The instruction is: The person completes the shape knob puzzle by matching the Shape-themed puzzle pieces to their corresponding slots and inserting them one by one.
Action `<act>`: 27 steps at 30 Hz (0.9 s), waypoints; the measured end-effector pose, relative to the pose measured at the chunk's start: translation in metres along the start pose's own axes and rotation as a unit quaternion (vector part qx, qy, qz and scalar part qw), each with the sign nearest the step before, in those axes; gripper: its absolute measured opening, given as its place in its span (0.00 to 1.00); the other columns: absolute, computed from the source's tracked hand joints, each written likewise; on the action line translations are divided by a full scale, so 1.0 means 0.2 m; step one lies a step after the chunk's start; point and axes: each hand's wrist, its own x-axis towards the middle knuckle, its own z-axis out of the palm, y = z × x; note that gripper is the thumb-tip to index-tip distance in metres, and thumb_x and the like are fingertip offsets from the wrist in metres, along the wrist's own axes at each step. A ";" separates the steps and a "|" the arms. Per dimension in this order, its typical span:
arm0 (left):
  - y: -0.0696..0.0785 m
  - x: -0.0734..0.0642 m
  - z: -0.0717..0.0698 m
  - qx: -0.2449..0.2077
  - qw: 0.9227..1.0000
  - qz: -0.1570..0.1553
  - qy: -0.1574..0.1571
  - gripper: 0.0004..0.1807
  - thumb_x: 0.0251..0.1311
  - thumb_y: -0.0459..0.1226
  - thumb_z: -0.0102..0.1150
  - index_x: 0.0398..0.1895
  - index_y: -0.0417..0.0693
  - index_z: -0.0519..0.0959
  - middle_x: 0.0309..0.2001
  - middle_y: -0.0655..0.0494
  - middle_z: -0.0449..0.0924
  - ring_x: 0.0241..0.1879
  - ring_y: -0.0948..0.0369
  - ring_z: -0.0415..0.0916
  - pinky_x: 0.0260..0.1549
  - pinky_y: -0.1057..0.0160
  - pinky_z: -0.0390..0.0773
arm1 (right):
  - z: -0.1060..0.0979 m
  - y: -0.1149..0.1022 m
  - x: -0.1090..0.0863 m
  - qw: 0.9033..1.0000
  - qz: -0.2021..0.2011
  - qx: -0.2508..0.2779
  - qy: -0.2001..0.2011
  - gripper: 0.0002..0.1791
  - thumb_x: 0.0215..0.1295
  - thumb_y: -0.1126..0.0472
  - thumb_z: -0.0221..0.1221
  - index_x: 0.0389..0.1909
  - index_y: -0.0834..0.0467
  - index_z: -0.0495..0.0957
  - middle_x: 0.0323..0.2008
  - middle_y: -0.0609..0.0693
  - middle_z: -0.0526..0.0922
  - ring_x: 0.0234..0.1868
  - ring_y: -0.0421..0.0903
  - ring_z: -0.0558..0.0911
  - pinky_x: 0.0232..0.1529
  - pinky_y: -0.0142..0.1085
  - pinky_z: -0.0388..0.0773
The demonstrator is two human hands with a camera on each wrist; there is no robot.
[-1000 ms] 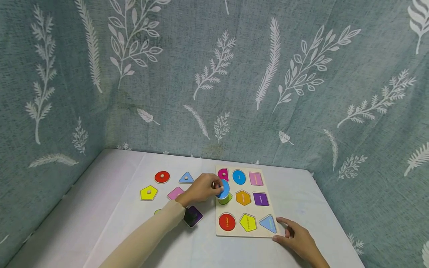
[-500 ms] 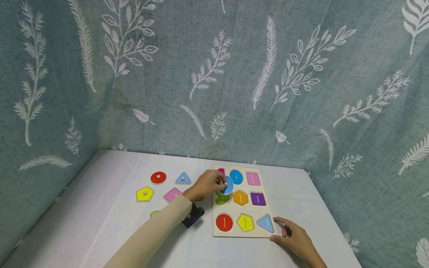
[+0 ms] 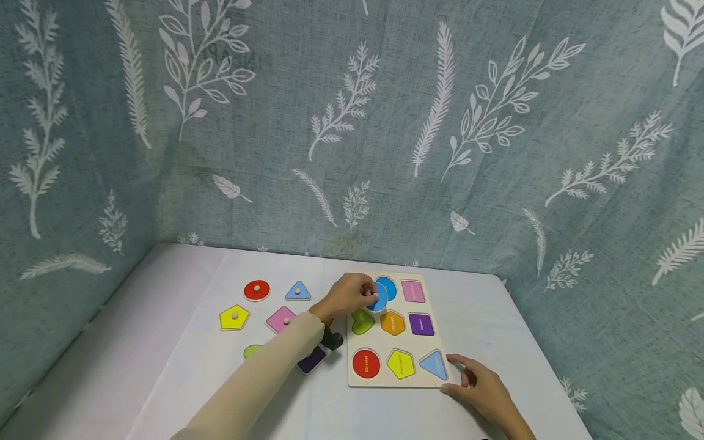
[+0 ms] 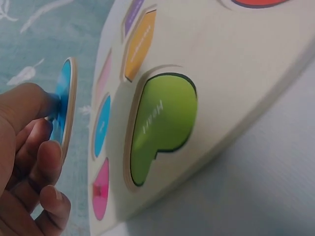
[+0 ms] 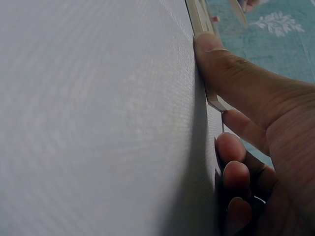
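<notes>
Left hand (image 3: 348, 294) pinches blue piece (image 4: 64, 81) above board (image 3: 382, 340); right hand (image 3: 484, 390) touches board's corner.

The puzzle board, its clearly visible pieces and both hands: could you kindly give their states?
Pale wooden puzzle board: lying flat
Blue oval wooden piece: held aloft
Left hand: holding that piece
Right hand: gripping board's corner
Magenta knobbed piece: seated in board
Red round piece: loose
Yellow pentagonal piece: loose
Pale blue triangular piece: loose
Pink four-sided piece: loose

Grey-green leaf-patterned cloth (image 3: 396, 208) around a white table (image 3: 489, 318)
</notes>
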 end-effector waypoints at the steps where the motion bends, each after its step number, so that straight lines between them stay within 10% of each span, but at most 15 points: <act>1: 0.00 0.01 0.01 0.000 1.000 -0.001 -0.001 0.05 0.66 0.39 0.68 0.33 0.51 0.83 0.25 0.62 0.74 0.27 0.65 0.70 0.29 0.67 0.70 | 0.00 0.00 0.00 1.000 0.000 0.002 0.000 0.41 0.45 0.47 0.81 0.62 0.56 0.81 0.24 0.46 0.70 0.26 0.43 0.68 0.27 0.34 0.65; 27: -0.02 0.20 0.14 0.051 0.998 -0.019 0.020 0.04 0.64 0.38 0.67 0.32 0.49 0.84 0.25 0.61 0.74 0.25 0.64 0.69 0.27 0.65 0.70 | -0.01 0.03 0.01 1.000 -0.013 0.008 0.006 0.38 0.45 0.47 0.81 0.60 0.52 0.83 0.23 0.44 0.71 0.26 0.41 0.69 0.28 0.33 0.66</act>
